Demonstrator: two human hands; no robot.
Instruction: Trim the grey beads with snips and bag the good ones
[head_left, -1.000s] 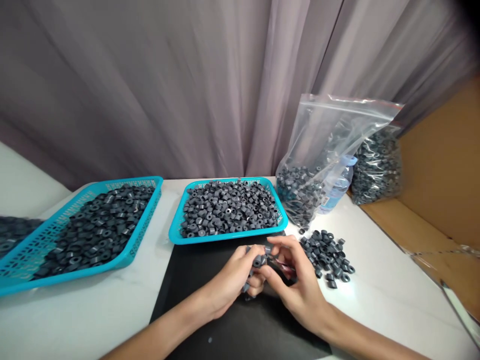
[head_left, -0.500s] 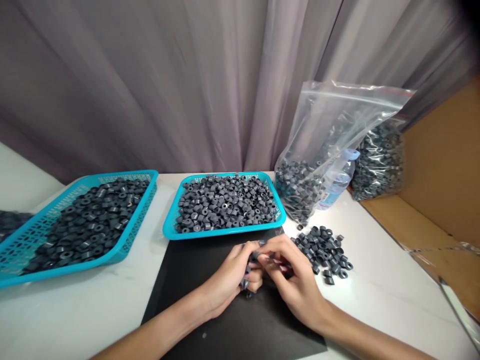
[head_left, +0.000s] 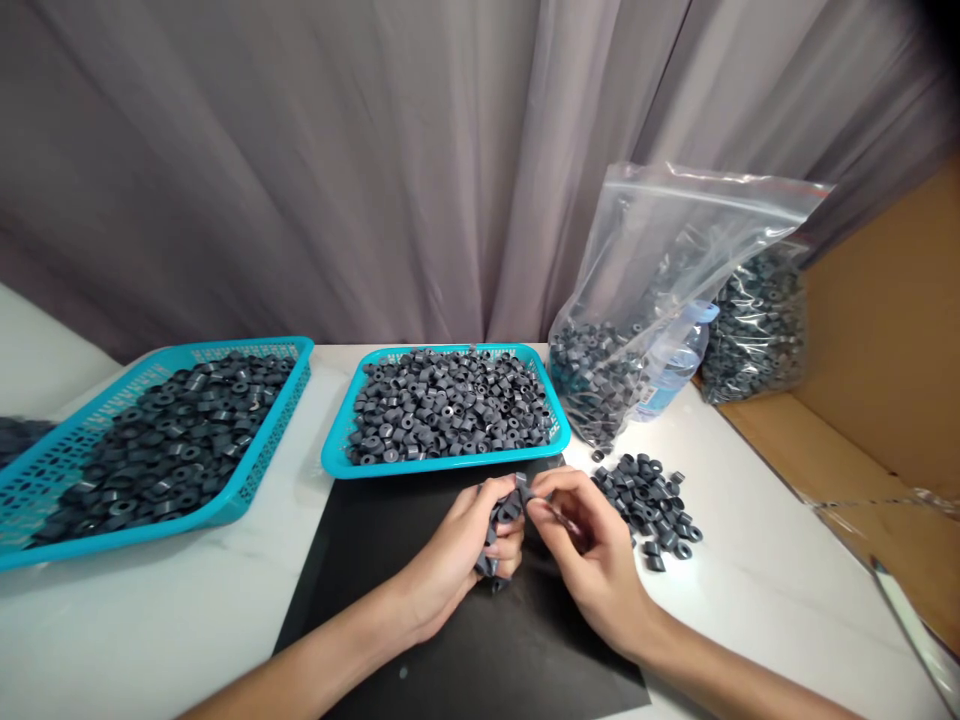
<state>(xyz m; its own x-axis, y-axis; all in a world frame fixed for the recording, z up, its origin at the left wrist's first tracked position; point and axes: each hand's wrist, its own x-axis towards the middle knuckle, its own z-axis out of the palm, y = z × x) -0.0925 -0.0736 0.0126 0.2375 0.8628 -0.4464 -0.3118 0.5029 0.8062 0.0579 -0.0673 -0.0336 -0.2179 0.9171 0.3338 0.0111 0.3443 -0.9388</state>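
My left hand [head_left: 469, 530] is closed around several small dark grey ring-shaped pieces [head_left: 504, 512], some poking out between the fingers. One grey piece stands at the tip of my left thumb. My right hand [head_left: 589, 535] is beside it, thumb and forefinger pinched at the edge of that piece; whether anything else lies behind its curled fingers is hidden. Both hands are above a black mat [head_left: 480, 660]. Just right of my right hand lies a loose heap of the same grey rings [head_left: 652, 505] on the white table.
A turquoise basket [head_left: 450, 466] full of rings stands behind the mat, another turquoise basket [head_left: 259, 455] to the left. At the right are an upright zip bag [head_left: 600, 380] of rings, a water bottle [head_left: 675, 355], a second filled bag [head_left: 757, 330] and a cardboard box [head_left: 885, 330].
My right hand has drawn slightly right, away from my left hand, so the grey pieces in the left hand show more. The view has shifted a little.
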